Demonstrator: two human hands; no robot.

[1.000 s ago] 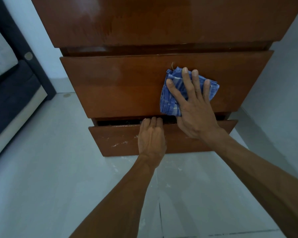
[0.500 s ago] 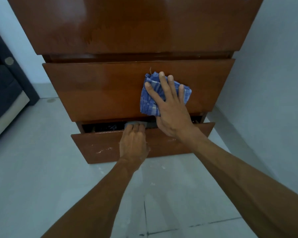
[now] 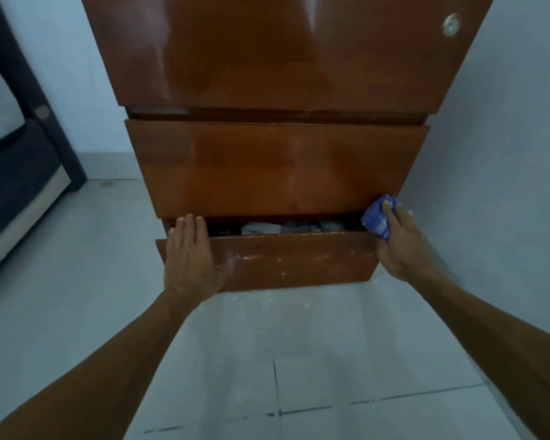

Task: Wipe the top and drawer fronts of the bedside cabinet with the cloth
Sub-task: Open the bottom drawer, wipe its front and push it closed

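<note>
Standing against the wall, the cabinet is showing its bottom drawer pulled a little way out. The left hand is lying flat and open on that drawer's left end, holding nothing. The right hand is closing around the blue cloth, pressing it at the drawer's right corner.

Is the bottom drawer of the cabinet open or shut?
Partly open. The bottom drawer sticks out, and a dark gap above its front shows things inside.
</note>
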